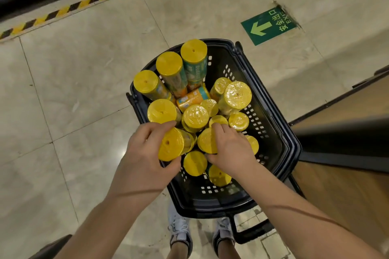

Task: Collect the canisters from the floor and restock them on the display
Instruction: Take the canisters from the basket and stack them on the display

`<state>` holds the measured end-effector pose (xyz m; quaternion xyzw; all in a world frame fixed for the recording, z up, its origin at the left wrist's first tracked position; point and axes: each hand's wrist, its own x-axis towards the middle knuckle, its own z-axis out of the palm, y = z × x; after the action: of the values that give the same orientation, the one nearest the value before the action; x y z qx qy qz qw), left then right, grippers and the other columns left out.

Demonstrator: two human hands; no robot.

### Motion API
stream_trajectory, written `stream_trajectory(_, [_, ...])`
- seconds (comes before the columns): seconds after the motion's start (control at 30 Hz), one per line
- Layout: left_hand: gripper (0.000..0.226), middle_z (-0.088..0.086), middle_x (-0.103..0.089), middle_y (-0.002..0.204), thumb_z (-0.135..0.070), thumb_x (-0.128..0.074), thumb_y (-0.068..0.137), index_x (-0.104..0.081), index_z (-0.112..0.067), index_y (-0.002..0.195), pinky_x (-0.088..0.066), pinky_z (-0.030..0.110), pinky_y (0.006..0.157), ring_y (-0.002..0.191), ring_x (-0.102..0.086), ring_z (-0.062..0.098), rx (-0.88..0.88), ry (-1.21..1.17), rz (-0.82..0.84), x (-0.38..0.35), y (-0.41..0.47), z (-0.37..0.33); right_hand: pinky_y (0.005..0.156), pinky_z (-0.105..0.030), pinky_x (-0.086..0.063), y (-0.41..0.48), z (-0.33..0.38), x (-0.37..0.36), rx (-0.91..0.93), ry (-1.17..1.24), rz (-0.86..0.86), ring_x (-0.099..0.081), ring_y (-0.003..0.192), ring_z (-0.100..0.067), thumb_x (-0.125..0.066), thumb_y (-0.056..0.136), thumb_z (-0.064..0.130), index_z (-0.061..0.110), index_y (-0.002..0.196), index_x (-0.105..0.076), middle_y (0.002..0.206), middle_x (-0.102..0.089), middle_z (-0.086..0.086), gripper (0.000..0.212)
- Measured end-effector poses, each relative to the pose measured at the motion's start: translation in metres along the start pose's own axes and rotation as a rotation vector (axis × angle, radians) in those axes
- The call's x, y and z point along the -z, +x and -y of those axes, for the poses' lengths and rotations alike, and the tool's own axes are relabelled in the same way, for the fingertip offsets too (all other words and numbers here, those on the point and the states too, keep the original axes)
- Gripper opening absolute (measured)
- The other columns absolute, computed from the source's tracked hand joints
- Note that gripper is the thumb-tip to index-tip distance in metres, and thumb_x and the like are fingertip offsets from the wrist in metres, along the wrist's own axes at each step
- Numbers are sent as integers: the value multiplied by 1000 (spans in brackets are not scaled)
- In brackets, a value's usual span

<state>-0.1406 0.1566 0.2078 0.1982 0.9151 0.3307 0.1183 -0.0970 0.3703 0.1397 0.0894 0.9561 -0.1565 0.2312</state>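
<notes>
Canisters (195, 120) in basket (271, 132) | left hand (143, 153) grips one | right hand (231, 149) grips another

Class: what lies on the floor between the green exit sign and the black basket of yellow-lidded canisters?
Nothing stands there. The head view shows only bare tiled floor between the green exit sign and the basket.

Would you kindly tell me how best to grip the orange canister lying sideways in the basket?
Probably from above, fingers across the middle of the orange canister: it lies flat among upright canisters in the basket, its ends hemmed in, only its upper side exposed.
</notes>
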Motion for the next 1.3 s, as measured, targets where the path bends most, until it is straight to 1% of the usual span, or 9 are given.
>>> stream_trajectory(0.13, [71, -8, -49, 127, -35, -74, 74, -53, -28, 141, -46, 31, 94, 118, -52, 15, 21, -40, -4, 21, -5, -14, 80, -34, -43, -8, -2, 9, -15, 110, -14, -57, 109, -23, -80, 77, 47, 20, 125, -42, 118, -55, 1, 67])
stream_trajectory(0.3, [74, -14, -49, 131, -38, -79, 75, -49, -35, 143, -50, 38, 99, 126, -50, 13, 56, -82, -22, 63, -7, -50, 74, -33, -45, -48, -3, 60, -9, 268, -127, -59, 101, -21, -78, 74, 48, 21, 122, -50, 110, -59, 4, 62])
stream_trajectory(0.4, [78, -16, -48, 131, -33, -86, 75, -47, -40, 142, -52, 45, 98, 125, -51, 13, 42, -86, -46, 98, -7, -85, 78, -35, -48, -77, 1, 112, -12, 329, -196, -60, 103, -21, -79, 72, 51, 24, 126, -51, 113, -62, 4, 67])
stream_trajectory(0.57, [80, -21, -48, 129, -34, -86, 72, -46, -43, 142, -52, 43, 99, 122, -50, 8, -22, -77, -72, 169, -2, -158, 92, -37, -50, -133, 17, 222, -3, 404, -311, -57, 117, -19, -78, 73, 54, 29, 142, -42, 131, -59, 6, 82])
stream_trajectory(0.8, [76, -25, -48, 133, -35, -87, 74, -48, -44, 139, -48, 33, 100, 123, -50, 3, -195, -145, -96, 268, 8, -271, 94, -36, -49, -228, 36, 368, 47, 509, -571, -52, 115, -10, -80, 71, 53, 36, 138, -43, 127, -57, 13, 78])
stream_trajectory(1.0, [67, -31, -53, 127, -35, -85, 77, -51, -48, 133, -45, 21, 90, 116, -52, -8, -290, -295, -107, 334, 11, -368, 90, -33, -50, -308, 37, 463, 53, 613, -783, -56, 108, -6, -86, 68, 49, 43, 130, -46, 120, -59, 17, 74])
stream_trajectory(1.13, [59, -35, -58, 117, -32, -84, 79, -55, -53, 125, -51, 25, 92, 110, -58, -9, -354, -438, -43, 360, 12, -426, 91, -28, -49, -355, 33, 513, 63, 682, -924, -55, 106, 6, -88, 69, 42, 46, 123, -49, 114, -58, 27, 67])
stream_trajectory(1.23, [56, -33, -62, 113, -29, -84, 78, -56, -51, 122, -56, 26, 91, 105, -62, -9, -417, -538, 5, 368, 9, -465, 93, -31, -50, -390, 27, 540, 49, 708, -994, -56, 106, 4, -88, 71, 44, 48, 116, -50, 112, -58, 27, 59])
stream_trajectory(1.3, [58, -33, -64, 111, -38, -83, 72, -57, -50, 122, -56, 24, 89, 105, -63, -7, -468, -589, 34, 371, 5, -488, 95, -33, -51, -414, 25, 552, 29, 734, -1033, -56, 105, 5, -88, 72, 46, 48, 115, -52, 112, -60, 27, 56])
